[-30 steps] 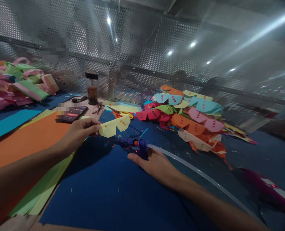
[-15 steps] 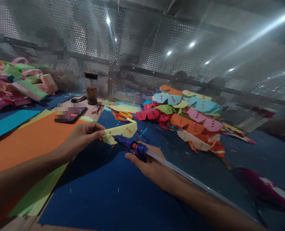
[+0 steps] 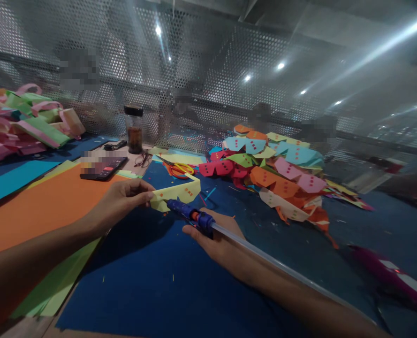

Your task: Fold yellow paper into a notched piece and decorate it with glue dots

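Between the thumb and fingers of my left hand [image 3: 132, 195] is the left end of a folded pale yellow paper piece [image 3: 175, 192] with small orange marks. My right hand [image 3: 222, 234] is closed around a blue hot glue gun [image 3: 185, 210], its fingers partly hidden behind the tool. The gun's nozzle points at the lower edge of the yellow paper, close to my left fingertips; whether it touches cannot be made out. A long clear glue stick [image 3: 264, 252] runs out of the gun's back, over my right forearm.
Orange-handled scissors [image 3: 180, 169] lie behind the yellow paper. Colourful cut paper shapes [image 3: 282, 164] are heaped at the right, and folded paper pieces [image 3: 28, 122] at the far left. A phone [image 3: 104, 169] rests by a lidded jar [image 3: 134, 131]. A purple device [image 3: 387, 270] lies at the right.
The glue gun's nozzle has shifted very slightly down along the yellow paper. My left hand and the paper stay almost where they were.
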